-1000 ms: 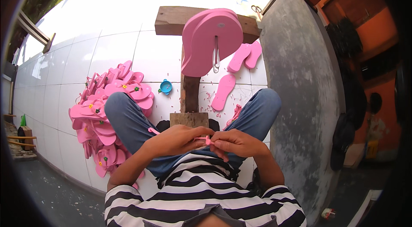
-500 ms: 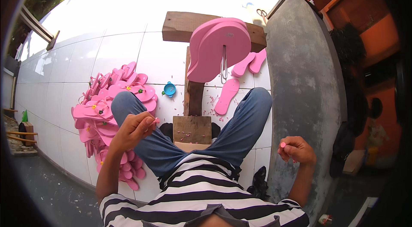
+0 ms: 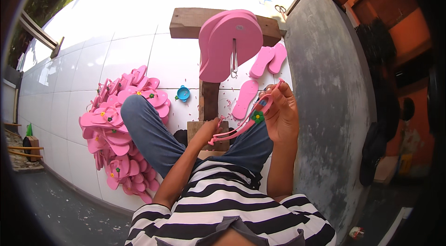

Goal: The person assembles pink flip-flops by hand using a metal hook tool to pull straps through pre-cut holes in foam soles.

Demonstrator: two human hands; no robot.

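A pink flip-flop strap [image 3: 241, 128] with a green flower hangs from my right hand [image 3: 284, 117], whose fingers pinch it near one knobbed end. Its lower ends reach toward my left hand [image 3: 207, 133], which is closed with a small pink plug-like piece [image 3: 221, 118] showing at the fingertips. Whether that piece belongs to the same strap, I cannot tell. Ahead of both hands, stacked pink flip-flop soles [image 3: 232, 32] rest on a wooden stand [image 3: 186, 23]. A looped metal tool [image 3: 233, 60] sticks out of the top sole's face.
A large heap of pink flip-flops [image 3: 109, 120] lies on the white tiles to the left. Near it stands a small blue cup [image 3: 183, 93]. Several loose pink soles [image 3: 245, 98] lie right of the stand, among pink scraps. Scissors [image 3: 280, 10] lie farther off, beside a grey ledge [image 3: 325, 83].
Both hands have come inward and closer together over my lap. The flowered strap now shows stretched out from my right hand, where before only a round pink end was visible.
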